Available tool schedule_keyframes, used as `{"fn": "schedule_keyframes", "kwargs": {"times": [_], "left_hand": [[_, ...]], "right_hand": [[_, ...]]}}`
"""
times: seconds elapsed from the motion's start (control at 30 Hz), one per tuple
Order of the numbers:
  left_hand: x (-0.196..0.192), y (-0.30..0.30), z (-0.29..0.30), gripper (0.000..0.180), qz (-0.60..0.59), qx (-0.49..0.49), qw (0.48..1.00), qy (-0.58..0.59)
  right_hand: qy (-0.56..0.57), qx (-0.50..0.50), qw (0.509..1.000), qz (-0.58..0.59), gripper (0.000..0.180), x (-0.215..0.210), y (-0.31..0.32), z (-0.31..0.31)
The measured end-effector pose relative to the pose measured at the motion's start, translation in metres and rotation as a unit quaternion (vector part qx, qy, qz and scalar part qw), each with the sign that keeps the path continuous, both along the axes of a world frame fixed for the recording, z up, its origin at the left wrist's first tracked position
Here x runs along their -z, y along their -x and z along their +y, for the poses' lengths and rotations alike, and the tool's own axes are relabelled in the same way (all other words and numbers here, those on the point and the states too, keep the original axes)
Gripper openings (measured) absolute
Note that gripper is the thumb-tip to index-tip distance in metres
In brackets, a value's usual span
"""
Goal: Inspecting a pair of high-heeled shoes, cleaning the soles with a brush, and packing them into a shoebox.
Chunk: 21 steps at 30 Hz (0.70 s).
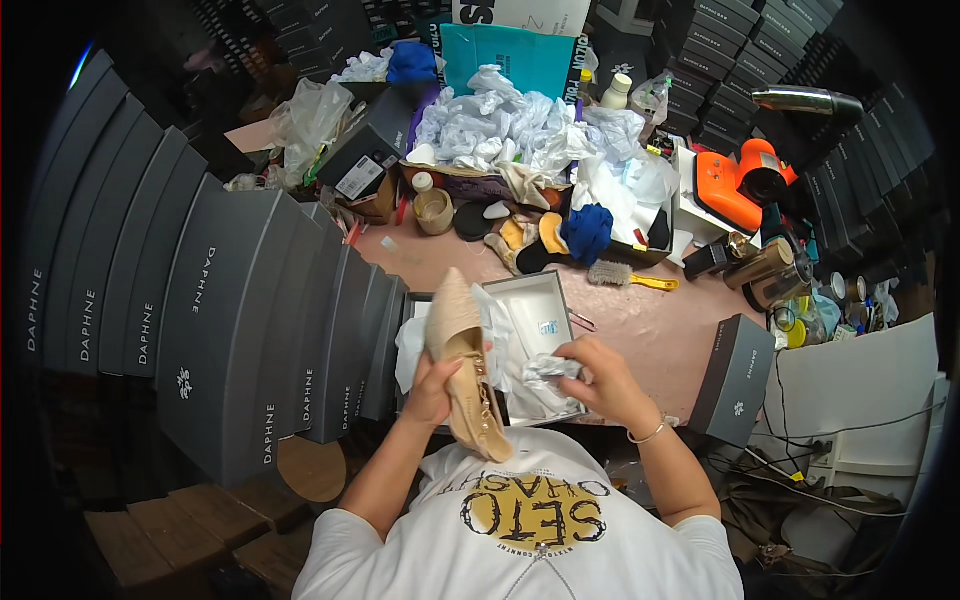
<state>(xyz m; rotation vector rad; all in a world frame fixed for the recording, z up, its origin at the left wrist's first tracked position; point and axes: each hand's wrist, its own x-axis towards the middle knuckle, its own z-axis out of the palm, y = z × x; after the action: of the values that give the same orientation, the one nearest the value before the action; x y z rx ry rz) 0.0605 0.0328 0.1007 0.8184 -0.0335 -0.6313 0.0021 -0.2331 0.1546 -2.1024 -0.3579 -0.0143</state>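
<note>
My left hand (432, 388) is closed round the side of a beige pointed-toe shoe (455, 335), held toe away from me, with a gold chain-like trim along its edge. My right hand (600, 380) pinches a crumpled piece of white tissue paper (550, 370). Beneath both hands lies an open grey shoebox (562, 292) with a white inside. White tissue paper (412, 345) spreads out at the box's left, partly hidden behind the shoe.
Grey shoeboxes (235, 330) stand in a row at left; another shoebox (733, 380) stands at right. On the pink table (660, 335) are a yellow-handled brush (632, 277), a blue cloth (587, 232) and a jar (433, 210). A box heaped with crumpled paper (500, 125) sits behind.
</note>
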Motion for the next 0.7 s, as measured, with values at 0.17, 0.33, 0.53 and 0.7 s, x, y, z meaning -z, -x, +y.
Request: {"fn": "schedule_keyframes", "kwargs": {"times": [0.17, 0.33, 0.53, 0.7], "left_hand": [[-0.062, -0.019, 0.018, 0.059, -0.047, 0.123, 0.933, 0.334], [0.012, -0.020, -0.001, 0.063, 0.189, 0.055, 0.965, 0.175], [0.024, 0.018, -0.031, 0.056, 0.152, 0.105, 0.981, 0.050], [0.023, 0.033, -0.034, 0.053, 0.178, 0.027, 0.982, 0.055]], "right_hand": [[-0.378, 0.152, 0.894, 0.186, 0.024, 0.015, 0.010, -0.007], [-0.413, 0.175, 0.885, 0.124, 0.028, 0.028, -0.002, 0.016], [-0.361, 0.103, 0.914, 0.155, 0.032, 0.017, -0.005, 0.029], [0.120, 0.066, 0.981, -0.138, 0.024, 0.046, -0.015, 0.066]]}}
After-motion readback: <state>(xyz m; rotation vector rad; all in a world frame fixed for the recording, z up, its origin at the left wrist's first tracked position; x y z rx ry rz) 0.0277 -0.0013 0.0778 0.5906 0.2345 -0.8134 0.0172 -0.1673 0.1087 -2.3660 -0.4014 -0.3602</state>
